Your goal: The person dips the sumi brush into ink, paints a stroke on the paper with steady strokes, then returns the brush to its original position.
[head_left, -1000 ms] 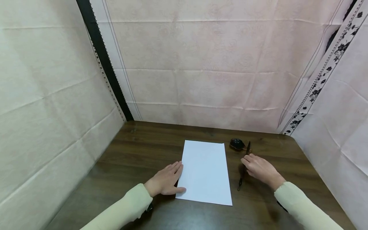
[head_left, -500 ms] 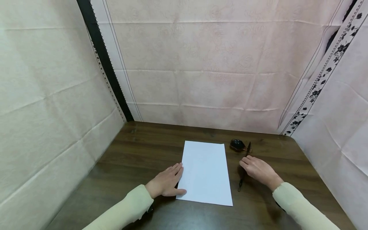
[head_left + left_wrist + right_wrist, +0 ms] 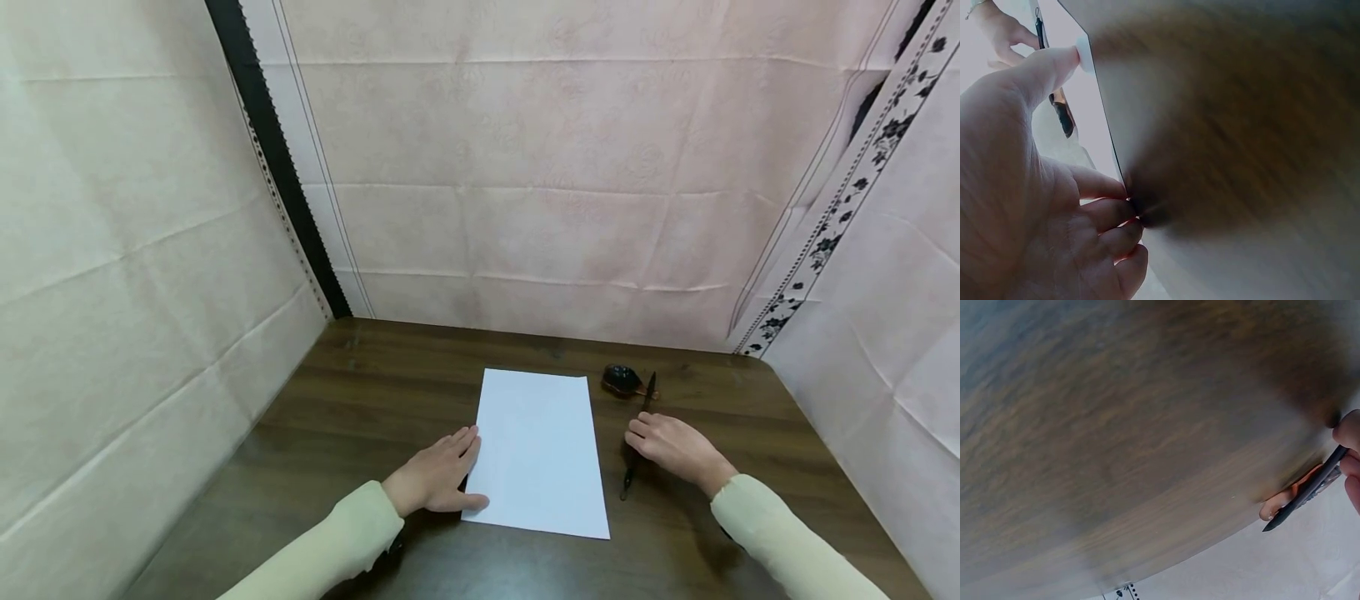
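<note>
A white sheet of paper [image 3: 534,454] lies on the dark wooden table. My left hand [image 3: 437,477] rests flat on its left edge, fingers straight and thumb apart; in the left wrist view the thumb [image 3: 1047,72] lies over the paper's edge. To the right of the sheet, my right hand [image 3: 678,450] grips a dark calligraphy brush [image 3: 648,392] around its middle. The brush's dark pointed tip is toward the back, its hanging loop toward the front. In the right wrist view, curled fingers [image 3: 1350,434] hold the brush [image 3: 1310,490]; most of that hand is out of frame.
Beyond the right hand sits a small brown ink dish [image 3: 622,381] with a glossy black inside, close to the brush tip. Pale cloth walls [image 3: 510,225] enclose the wooden table [image 3: 360,400] at the back and both sides.
My right hand has shifted slightly toward the front and left along the brush, with its fingers closer in. The left hand stays on the paper's edge. The whole view drifts slightly.
</note>
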Demonstrator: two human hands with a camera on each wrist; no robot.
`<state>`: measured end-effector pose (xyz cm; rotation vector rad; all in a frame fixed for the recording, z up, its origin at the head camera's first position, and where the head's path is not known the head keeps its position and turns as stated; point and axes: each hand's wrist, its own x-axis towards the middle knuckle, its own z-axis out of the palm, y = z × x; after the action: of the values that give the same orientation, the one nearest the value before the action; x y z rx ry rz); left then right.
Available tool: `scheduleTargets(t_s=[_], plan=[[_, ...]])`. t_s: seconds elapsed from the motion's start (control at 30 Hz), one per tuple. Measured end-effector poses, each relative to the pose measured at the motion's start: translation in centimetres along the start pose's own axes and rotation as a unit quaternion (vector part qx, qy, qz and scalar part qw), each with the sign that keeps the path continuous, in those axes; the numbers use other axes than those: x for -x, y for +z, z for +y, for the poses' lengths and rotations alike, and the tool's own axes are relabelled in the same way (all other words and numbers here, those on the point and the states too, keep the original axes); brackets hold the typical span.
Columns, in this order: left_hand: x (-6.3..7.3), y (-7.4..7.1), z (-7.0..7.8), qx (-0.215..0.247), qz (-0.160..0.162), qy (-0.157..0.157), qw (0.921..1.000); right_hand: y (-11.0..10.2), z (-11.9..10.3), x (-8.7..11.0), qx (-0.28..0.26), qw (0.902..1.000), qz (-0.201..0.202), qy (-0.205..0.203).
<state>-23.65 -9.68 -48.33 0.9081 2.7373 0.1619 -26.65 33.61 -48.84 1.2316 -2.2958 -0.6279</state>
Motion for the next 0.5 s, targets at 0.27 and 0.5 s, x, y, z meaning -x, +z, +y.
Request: scheduleTargets(t_s=[0.27,0.5], plan=[[-0.02,-0.03,0.19,-0.003,-0.003,-0.004,1.0,0.6,0.13,0.28,0.004,0.9994,0.013,-0.033],[0.01,0.03,0.29,-0.018,0.002,-0.008,0.9998,0.3,0.53,0.36,0.007,0.9983,0.022,-0.053]])
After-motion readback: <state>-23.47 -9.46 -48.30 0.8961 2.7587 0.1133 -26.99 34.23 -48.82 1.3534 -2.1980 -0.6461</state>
